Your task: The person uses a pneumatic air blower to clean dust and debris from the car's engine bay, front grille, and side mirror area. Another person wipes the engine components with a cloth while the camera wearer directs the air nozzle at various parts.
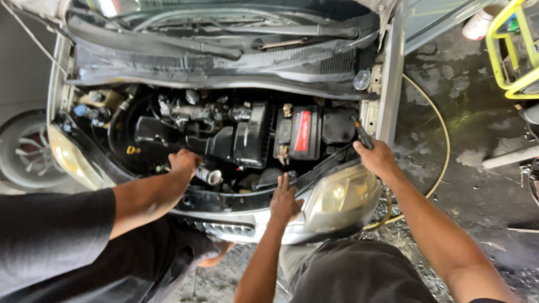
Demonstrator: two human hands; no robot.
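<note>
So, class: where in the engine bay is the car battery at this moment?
In the head view, the battery sits right of centre in the engine bay, beside the black air box, above the person's left hand.

Bare forearms, left hand, right hand ungloved; dark grey trousers; black sleeve edge

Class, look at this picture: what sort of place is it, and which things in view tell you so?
Most likely a car repair garage. A car's open engine bay shows its battery, a yellow hose trails over the stained concrete floor, and a yellow metal frame stands nearby.
</note>
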